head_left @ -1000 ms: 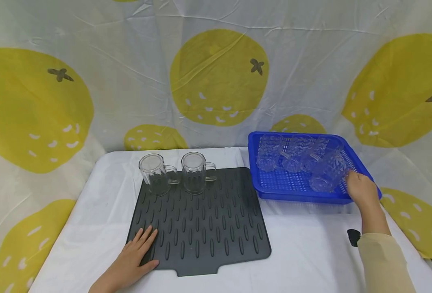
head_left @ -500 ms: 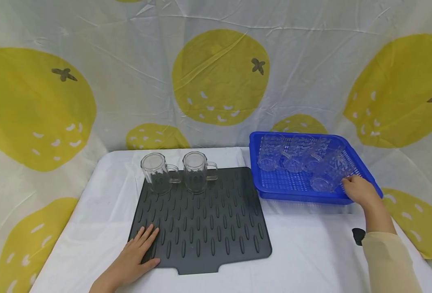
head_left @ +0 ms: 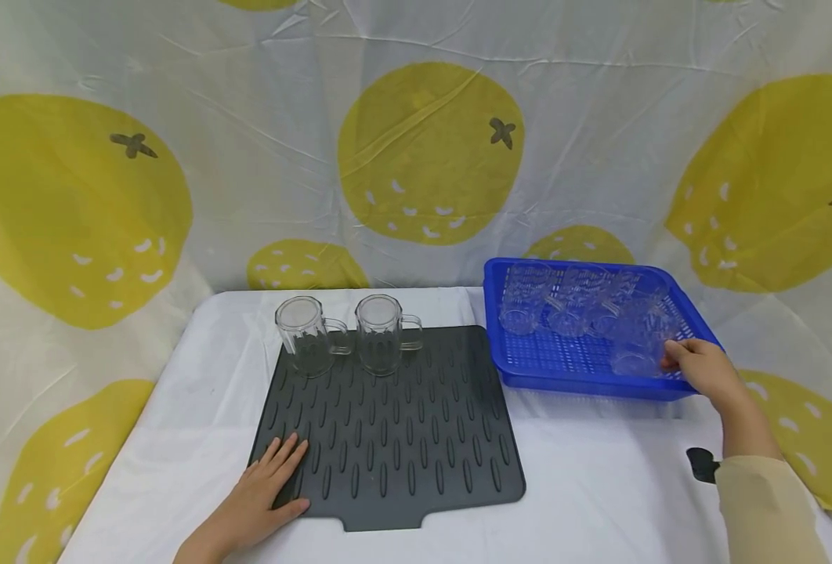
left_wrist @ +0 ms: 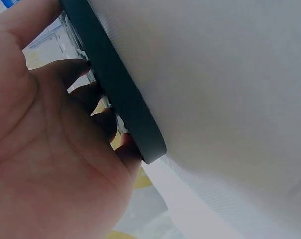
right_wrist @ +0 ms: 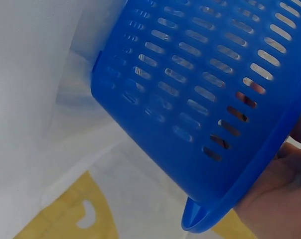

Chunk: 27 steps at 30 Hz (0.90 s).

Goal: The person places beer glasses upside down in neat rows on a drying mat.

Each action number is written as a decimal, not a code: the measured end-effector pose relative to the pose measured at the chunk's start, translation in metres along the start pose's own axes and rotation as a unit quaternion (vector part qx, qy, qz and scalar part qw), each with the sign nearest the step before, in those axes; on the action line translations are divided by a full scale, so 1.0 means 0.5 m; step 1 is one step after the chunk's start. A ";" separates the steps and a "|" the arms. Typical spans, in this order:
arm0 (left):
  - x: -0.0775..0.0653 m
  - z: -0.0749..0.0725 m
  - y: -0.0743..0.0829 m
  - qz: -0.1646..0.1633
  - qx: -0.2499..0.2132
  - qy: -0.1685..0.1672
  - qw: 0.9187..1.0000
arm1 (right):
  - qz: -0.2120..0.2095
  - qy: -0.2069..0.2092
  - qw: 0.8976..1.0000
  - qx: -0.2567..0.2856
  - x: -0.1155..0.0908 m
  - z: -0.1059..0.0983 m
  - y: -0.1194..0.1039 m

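Note:
My left hand (head_left: 257,497) lies with spread fingers on the near left corner of a dark grey ribbed drying mat (head_left: 395,439). In the left wrist view, the fingers (left_wrist: 73,69) reach over the edge of the mat. At the right, my right hand (head_left: 705,372) reaches over the rim of a blue plastic basket (head_left: 564,382) and pinches a clear glass mug (head_left: 638,341) on its handle side; the handle itself is hidden. More glass mugs (head_left: 522,301) lie in the basket. From the right wrist view, the basket wall (right_wrist: 180,74) covers most of that hand (right_wrist: 277,194).
Two glass mugs (head_left: 308,341) (head_left: 381,337) stand upside down on the far left of the mat, handles to the right. A white cloth (head_left: 585,470) covers the table. Behind it hangs a lemon-print curtain (head_left: 268,157). A small black object (head_left: 703,464) sits by the right sleeve.
The right hand has shifted onto the mug's handle side, and that mug has turned and moved slightly in the basket. The left hand stays on the mat; the view has shifted slightly.

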<state>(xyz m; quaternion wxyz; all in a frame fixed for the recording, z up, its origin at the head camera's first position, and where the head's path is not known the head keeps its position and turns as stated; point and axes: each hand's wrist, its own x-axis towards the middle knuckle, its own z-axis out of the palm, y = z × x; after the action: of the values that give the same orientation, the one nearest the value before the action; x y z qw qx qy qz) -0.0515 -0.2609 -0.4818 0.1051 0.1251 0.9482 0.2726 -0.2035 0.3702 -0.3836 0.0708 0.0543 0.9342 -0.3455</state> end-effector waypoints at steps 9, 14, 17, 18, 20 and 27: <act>0.002 0.000 0.000 0.000 0.000 -0.001 1.000 | -0.009 0.053 0.994 0.094 -0.005 -0.005 0.012; 0.001 0.001 -0.004 -0.005 0.004 -0.003 1.000 | -0.016 0.080 0.977 0.197 -0.014 -0.001 0.009; 0.000 0.001 -0.006 -0.004 0.005 -0.003 1.000 | -0.014 0.093 0.961 0.260 -0.019 0.004 0.006; 0.000 0.001 -0.006 -0.003 0.003 -0.003 1.000 | -0.012 0.099 0.958 0.270 -0.021 0.005 0.004; 0.000 0.001 -0.006 -0.002 0.000 -0.002 1.000 | -0.012 0.108 0.950 0.292 -0.024 0.007 0.000; 0.002 0.000 -0.006 -0.002 -0.005 -0.003 1.000 | -0.023 0.124 0.936 0.327 -0.033 0.009 -0.022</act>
<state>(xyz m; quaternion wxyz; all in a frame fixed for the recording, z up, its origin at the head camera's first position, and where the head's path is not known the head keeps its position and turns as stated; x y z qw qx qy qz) -0.0527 -0.2629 -0.4837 0.1090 0.1234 0.9468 0.2767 -0.1887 0.3582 -0.3771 -0.0753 0.0956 0.7717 -0.6242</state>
